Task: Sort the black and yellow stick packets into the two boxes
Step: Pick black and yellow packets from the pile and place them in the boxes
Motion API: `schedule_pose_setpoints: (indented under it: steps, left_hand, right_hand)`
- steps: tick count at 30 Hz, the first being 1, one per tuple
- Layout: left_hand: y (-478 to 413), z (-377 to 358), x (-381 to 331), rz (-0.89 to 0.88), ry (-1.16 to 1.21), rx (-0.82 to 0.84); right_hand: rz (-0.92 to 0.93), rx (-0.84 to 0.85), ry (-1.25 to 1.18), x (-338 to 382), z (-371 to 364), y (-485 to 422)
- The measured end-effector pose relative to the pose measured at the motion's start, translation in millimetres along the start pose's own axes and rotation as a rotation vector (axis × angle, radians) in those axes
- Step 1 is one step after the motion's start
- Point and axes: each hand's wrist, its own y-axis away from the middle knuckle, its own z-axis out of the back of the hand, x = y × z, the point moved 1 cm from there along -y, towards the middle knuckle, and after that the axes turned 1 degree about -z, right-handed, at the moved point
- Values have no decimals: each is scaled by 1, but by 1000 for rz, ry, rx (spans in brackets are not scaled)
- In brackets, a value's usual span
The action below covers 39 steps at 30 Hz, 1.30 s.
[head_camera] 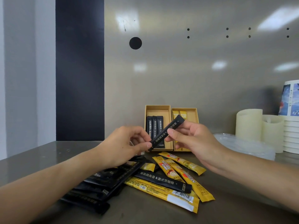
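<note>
A black stick packet (163,134) is held tilted in the air between both hands, above the near ends of two tan boxes. My left hand (124,144) pinches its lower end and my right hand (192,139) pinches its middle. The left box (157,109) holds three black packets (153,126) standing side by side. Two yellow packets (179,114) lie in the right box (193,117), partly hidden by my right hand. On the steel counter in front lie loose black packets (103,183) at the left and yellow packets (181,172) at the right, overlapping.
At the right stand two cream cylinders (249,125), a stack of white paper cups (291,136) and a clear plastic lid (242,144). A steel wall (194,70) rises behind the boxes. A dark panel (80,70) stands at the back left.
</note>
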Motion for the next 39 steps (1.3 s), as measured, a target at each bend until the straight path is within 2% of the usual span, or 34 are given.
schedule_pose_setpoints:
  steps: [3, 6, 8, 11, 13, 24, 29, 39]
  left_hand:
    - [-2, 1, 3, 25, -64, 2]
    - [-5, 8, 16, 98, -330, 21]
    - [-5, 13, 26, 149, -440, 118]
    - [0, 14, 30, 218, -322, 324]
    - [2, 13, 28, 208, -280, 370]
    - [-7, 7, 31, 133, -308, 258]
    - [-5, 7, 29, 156, -254, 275]
    - [-6, 8, 29, 150, -236, 265]
  right_hand:
    - [54, -111, 132, 2, 5, -4]
    - [86, -167, 307, 6, 15, -9]
    - [51, -152, 432, 2, 19, -10]
    - [66, -177, 518, -8, 21, -8]
    - [118, -189, 555, -9, 23, -10]
    - [227, -172, 673, 10, 20, -42]
    - [307, -97, 895, 19, 7, -72]
    - [285, -50, 1179, 1, 6, -91]
